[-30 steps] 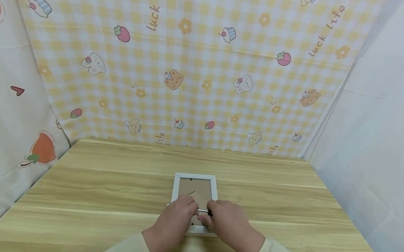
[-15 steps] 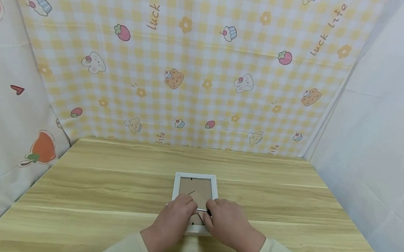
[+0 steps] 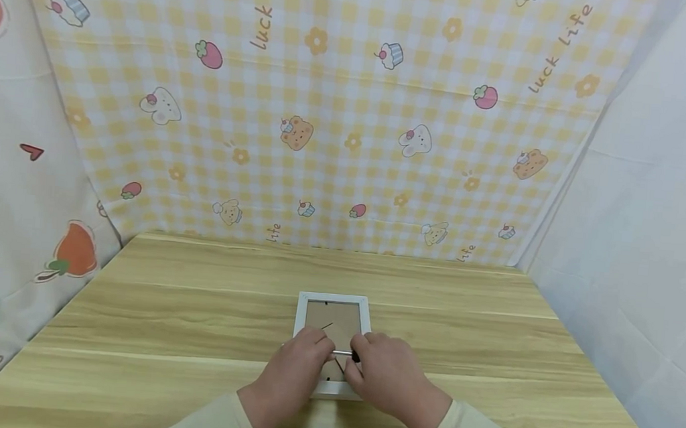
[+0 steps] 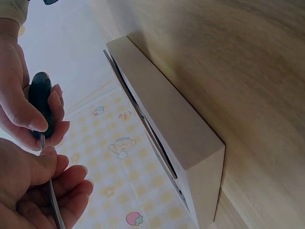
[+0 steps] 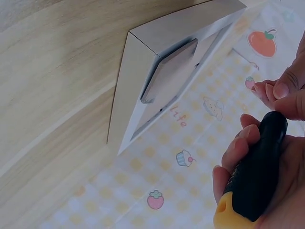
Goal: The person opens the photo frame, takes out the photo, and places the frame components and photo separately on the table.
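Note:
A white picture frame [image 3: 336, 389] lies back side up on the table, its brown backing board [image 3: 318, 311] showing. One flat stand flap [image 5: 174, 69] tilts up slightly from the back in the right wrist view. Over the frame, both hands hold a screwdriver level. My right hand [image 3: 392, 379] grips its dark handle [image 5: 262, 164], which has a yellow end. My left hand [image 3: 293, 375] pinches the metal shaft [image 4: 53, 202] between thumb and fingers. From the wrist views, the screwdriver is apart from the frame. Its tip is hidden in the head view.
The wooden table [image 3: 178, 308] extends around the frame on all sides. A yellow checked cloth [image 3: 339, 106] hangs behind it, with white cloths at the left [image 3: 11, 201] and right [image 3: 638, 230].
My right thumb has drawn back toward the screwdriver handle, showing more of the flap's dark edge. Both hands stay over the frame, and the frame lies where it was.

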Demonstrator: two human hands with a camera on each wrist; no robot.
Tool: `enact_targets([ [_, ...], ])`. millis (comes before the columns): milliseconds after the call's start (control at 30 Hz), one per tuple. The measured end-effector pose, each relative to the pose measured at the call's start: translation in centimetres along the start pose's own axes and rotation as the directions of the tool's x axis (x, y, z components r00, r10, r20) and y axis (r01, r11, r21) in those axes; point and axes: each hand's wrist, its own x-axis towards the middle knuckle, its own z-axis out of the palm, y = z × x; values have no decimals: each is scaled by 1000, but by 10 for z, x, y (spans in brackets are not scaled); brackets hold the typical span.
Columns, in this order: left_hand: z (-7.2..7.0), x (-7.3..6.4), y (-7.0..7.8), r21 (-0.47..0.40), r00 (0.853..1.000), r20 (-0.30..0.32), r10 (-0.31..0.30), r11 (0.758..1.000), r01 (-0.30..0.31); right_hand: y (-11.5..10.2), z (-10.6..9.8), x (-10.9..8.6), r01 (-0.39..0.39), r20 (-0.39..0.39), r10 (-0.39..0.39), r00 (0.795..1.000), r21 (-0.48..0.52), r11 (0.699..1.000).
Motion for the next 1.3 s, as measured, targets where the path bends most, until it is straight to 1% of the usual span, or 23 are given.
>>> enact_targets([
  [133,0,0,-2,5,1000,21,-12,1000,12,0,0,1,-3,-3,3,1000,-1,1000],
  [367,0,-2,-4,-12,999,39,-20,1000,21,-2,2,2,-6,12,6,1000,11,1000],
  [500,1,-3,-6,-15,998,46,-30,999,31,-2,2,2,1,-6,-1,1000,13,1000],
  [567,2,-3,-6,-17,999,41,-31,999,32,-2,2,2,11,-18,-11,1000,15,1000],
  [700,3,-4,-8,-18,999,31,-37,999,38,-1,4,2,50,-66,-48,997,22,999],
  [800,4,-4,-9,-11,998,38,-55,998,55,0,7,4,88,-99,-86,991,21,996],
  [867,4,-5,-10,-11,997,48,-63,998,63,2,9,4,112,-107,-110,988,9,994],
  [1067,2,-4,-9,-17,996,66,-58,998,59,4,12,6,145,-82,-149,985,-49,988],
  [1167,1,-3,-11,8,996,73,-50,999,49,5,10,6,156,-59,-160,985,-64,986],
  [1300,0,-2,-16,37,997,57,-47,998,45,9,8,8,168,-23,-170,985,-67,983],
])
